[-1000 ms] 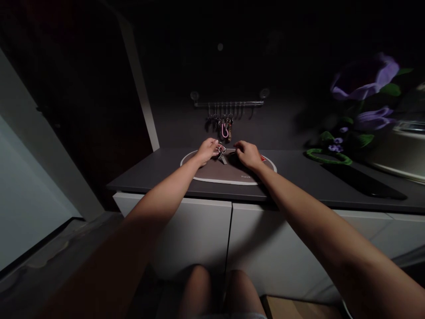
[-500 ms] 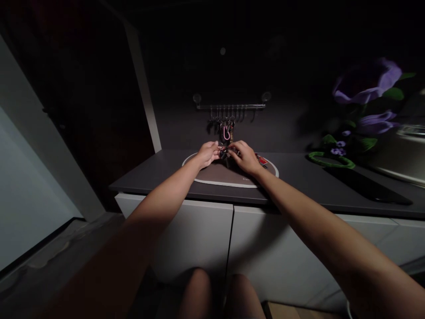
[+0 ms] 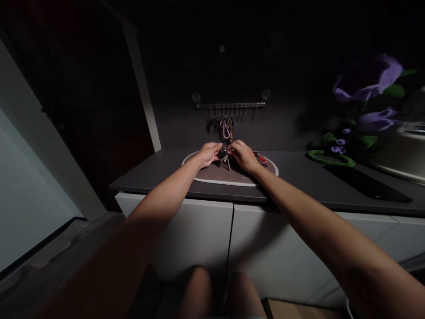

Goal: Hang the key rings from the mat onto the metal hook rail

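Dimly lit, the room gives us a dark wall behind pale cabinet doors, with a dark grey counter running across them. On its right side we see a purple flower, a green ring and a flat black object; nearer the middle lies a brown mat with a pale rim. Above the mat, a clear rail is fixed to the wall, and from its hooks hang several keys and a pink loop. Just below, our left hand pinches a bunch of keys over the mat, while the fingers of our right hand close in narrowly on it; whether they grip too, we cannot tell. We judge the work unfinished: some keys already hang, but this bunch is in hand, and a red item lies on the mat beside our right hand.
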The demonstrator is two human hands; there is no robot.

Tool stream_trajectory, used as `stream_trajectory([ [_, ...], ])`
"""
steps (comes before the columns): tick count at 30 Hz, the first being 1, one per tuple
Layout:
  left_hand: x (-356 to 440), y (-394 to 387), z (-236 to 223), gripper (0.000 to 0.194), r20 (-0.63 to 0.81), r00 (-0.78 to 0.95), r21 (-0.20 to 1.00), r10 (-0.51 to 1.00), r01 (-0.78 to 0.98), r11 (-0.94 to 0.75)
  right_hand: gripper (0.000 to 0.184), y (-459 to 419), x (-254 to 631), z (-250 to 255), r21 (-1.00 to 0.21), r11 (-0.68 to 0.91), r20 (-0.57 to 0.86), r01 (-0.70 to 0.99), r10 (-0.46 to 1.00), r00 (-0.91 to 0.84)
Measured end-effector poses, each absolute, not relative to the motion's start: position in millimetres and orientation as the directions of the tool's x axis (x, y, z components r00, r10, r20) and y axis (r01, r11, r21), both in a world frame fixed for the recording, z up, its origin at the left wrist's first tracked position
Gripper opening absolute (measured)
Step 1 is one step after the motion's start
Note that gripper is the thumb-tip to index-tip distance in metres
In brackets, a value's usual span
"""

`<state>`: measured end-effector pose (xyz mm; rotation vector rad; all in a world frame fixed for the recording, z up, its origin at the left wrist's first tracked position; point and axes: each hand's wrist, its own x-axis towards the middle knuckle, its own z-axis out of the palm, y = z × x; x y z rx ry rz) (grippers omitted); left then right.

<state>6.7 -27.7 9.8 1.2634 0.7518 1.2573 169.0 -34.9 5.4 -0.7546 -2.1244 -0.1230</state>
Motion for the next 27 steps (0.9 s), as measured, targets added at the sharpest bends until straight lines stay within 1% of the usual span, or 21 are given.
stream_trajectory([
  [4,6.1,-28.7,9.7,0.015,0.231,0.255,0.953,0.939,-0.256,-0.165,0.014,-34.5,168.9,6.3,-0.175,0.822,0.775,0.541,0.454,-0.44],
  [9,5.3,-26.5,8.3,0.012,0.23,0.242,0.961,0.942,-0.207,-0.182,0.013,-34.4,169.7,8.1,-0.186,0.82,0.788,0.541,0.454,-0.415],
  [14,3.8,-26.0,7.6,0.009,0.257,0.226,0.963,0.94,-0.141,-0.229,0.013,-33.5,170.3,8.3,-0.251,0.783,0.789,0.569,0.506,-0.348],
  [16,3.1,-25.1,7.3,0.011,0.285,0.211,0.957,0.935,-0.111,-0.267,0.014,-33.7,170.2,8.0,-0.29,0.763,0.781,0.578,0.537,-0.318],
  [19,3.0,-23.4,6.8,0.018,0.404,0.171,0.914,0.898,-0.047,-0.402,0.016,-34.9,170.0,7.8,-0.326,0.739,0.765,0.589,0.572,-0.295],
  [22,4.3,-24.3,7.2,0.025,0.498,0.183,0.862,0.848,0.008,-0.507,0.018,-36.6,169.7,8.6,-0.336,0.726,0.764,0.601,0.583,-0.276],
  [27,6.9,-30.0,9.2,0.028,0.493,0.242,0.859,0.835,0.014,-0.511,0.021,-38.5,168.8,9.3,-0.392,0.721,0.76,0.572,0.604,-0.24],
])
